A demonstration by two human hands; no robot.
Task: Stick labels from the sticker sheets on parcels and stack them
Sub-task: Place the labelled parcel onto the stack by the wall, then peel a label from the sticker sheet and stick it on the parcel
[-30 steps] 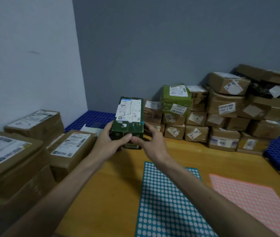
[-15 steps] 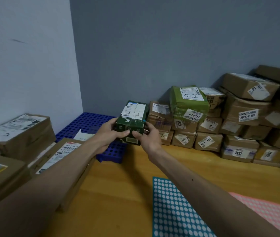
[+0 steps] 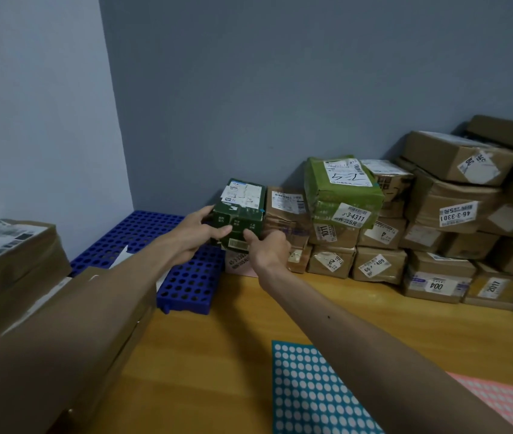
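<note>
While clasping the box [image 3: 239, 214] by its near end with curled left fingers [image 3: 221, 232] and right fingers [image 3: 250, 236], aims long axis at 12 o'clock, stack [image 3: 285, 211] at 3 o'clock.

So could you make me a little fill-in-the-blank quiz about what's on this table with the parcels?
The held parcel, gripped by the left hand and the right hand, is dark ___.
The teal sticker sheet lies on a wooden ___.
Beside it lies a second sticker sheet, coloured ___.
The light green parcel has a front label reading J-3-___.
Missing words: green; table; pink; 4311.
</note>
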